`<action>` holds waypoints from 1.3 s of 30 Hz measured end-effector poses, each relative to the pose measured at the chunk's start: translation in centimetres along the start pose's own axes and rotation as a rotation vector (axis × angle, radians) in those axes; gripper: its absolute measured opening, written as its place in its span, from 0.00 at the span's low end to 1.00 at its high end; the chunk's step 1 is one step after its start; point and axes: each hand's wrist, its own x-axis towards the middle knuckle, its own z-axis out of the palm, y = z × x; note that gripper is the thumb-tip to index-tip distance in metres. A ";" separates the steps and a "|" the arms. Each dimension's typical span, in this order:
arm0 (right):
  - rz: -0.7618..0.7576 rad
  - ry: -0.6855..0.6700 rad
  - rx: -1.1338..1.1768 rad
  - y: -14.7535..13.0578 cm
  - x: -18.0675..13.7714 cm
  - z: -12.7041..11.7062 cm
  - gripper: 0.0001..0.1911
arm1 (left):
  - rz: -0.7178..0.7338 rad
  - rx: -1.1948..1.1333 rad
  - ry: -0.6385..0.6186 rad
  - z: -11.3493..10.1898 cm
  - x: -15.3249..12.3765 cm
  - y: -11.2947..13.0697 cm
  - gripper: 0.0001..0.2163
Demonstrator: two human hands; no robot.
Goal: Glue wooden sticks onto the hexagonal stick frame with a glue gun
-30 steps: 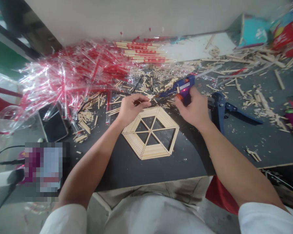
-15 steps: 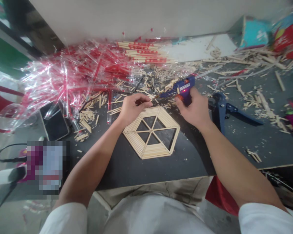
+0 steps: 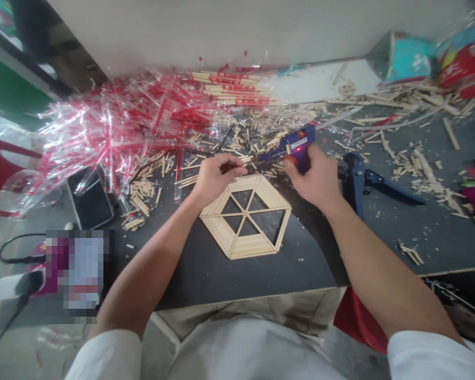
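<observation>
My right hand [image 3: 317,177] is wrapped round the handle of a blue hot glue gun [image 3: 301,141], whose orange trigger is under my finger and whose small red light glows. The nozzle points left, close to a short wooden stick [image 3: 245,158] pinched in my left hand [image 3: 218,177]. Part of that stick is hidden by my fingers. Just below both hands lies a hexagonal frame [image 3: 237,248] built of wooden sticks, with spokes meeting at its centre. Its sections are filled to differing widths with rows of sticks.
Red and clear plastic wrappers [image 3: 142,116] heap up at the back left, beside wrapped chopsticks [image 3: 237,87]. Stick offcuts [image 3: 142,195] litter the dark table. A blue hand cutter [image 3: 356,179] lies right of my right hand; phones [image 3: 90,198] and a charger [image 3: 13,285] are at left.
Both hands stay almost where they were, the glue gun tip still close to the stick. The view shifts only very slightly.
</observation>
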 end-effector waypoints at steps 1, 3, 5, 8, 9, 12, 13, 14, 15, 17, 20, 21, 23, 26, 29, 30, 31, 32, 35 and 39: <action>0.002 0.002 0.002 0.0 0.0 0.0 0.16 | -0.003 0.003 0.002 0.0 0.0 -0.1 0.07; 0.005 0.008 0.010 0.2 0.0 0.0 0.18 | -0.004 0.009 0.010 0.0 0.0 -0.2 0.07; 0.007 0.022 0.018 0.4 -0.1 0.2 0.21 | 0.005 0.014 0.021 0.0 0.1 -0.2 0.08; 0.006 0.065 0.028 0.5 -0.2 0.3 0.23 | 0.020 0.000 0.053 0.0 0.2 -0.1 0.06; 0.005 0.082 0.036 0.5 -0.2 0.3 0.23 | 0.018 -0.013 0.060 0.0 0.3 -0.1 0.06; 0.016 0.121 0.065 0.2 -0.2 0.2 0.22 | 0.006 -0.063 0.079 -0.2 0.4 0.1 0.05; 0.025 0.130 0.076 0.2 -0.2 0.1 0.21 | 0.008 -0.088 0.087 -0.3 0.5 0.2 0.06; 0.036 0.140 0.089 0.1 -0.2 0.1 0.20 | 0.013 -0.116 0.097 -0.3 0.5 0.4 0.07; 0.048 0.151 0.102 0.1 -0.2 0.0 0.19 | 0.017 -0.148 0.103 -0.4 0.5 0.6 0.08; 0.069 0.178 0.125 0.0 -0.2 -0.1 0.18 | 0.012 -0.218 0.090 -0.4 0.4 1.1 0.13; 0.080 0.218 0.129 -0.1 -0.2 -0.1 0.18 | -0.030 -0.316 0.022 -0.1 0.3 1.9 0.19; 0.074 0.227 0.128 -0.2 -0.3 -0.1 0.18 | -0.043 -0.347 0.005 0.1 0.2 2.1 0.21; 0.060 0.238 0.129 -0.3 -0.3 -0.1 0.19 | -0.067 -0.412 0.004 0.4 0.2 2.2 0.23; 0.043 0.236 0.138 -0.3 -0.4 -0.1 0.18 | -0.112 -0.519 0.040 0.6 0.3 1.9 0.26; 0.035 0.241 0.160 -0.3 -0.4 -0.1 0.18 | -0.156 -0.579 0.042 0.4 0.4 1.6 0.27; 0.035 0.244 0.163 -0.2 -0.4 0.0 0.18 | -0.160 -0.594 0.033 0.3 0.4 1.6 0.28; 0.036 0.245 0.164 -0.1 -0.4 0.1 0.18 | -0.159 -0.611 0.023 0.3 0.4 1.6 0.28; 0.037 0.244 0.164 0.0 -0.4 0.1 0.18 | -0.155 -0.632 0.013 0.2 0.4 1.6 0.28; 0.032 0.241 0.175 0.1 -0.5 0.2 0.19 | -0.161 -0.696 -0.001 0.2 0.4 1.7 0.28; 0.001 0.215 0.168 -0.2 -0.6 -0.1 0.17 | -0.212 -0.748 0.022 0.2 0.3 1.8 0.25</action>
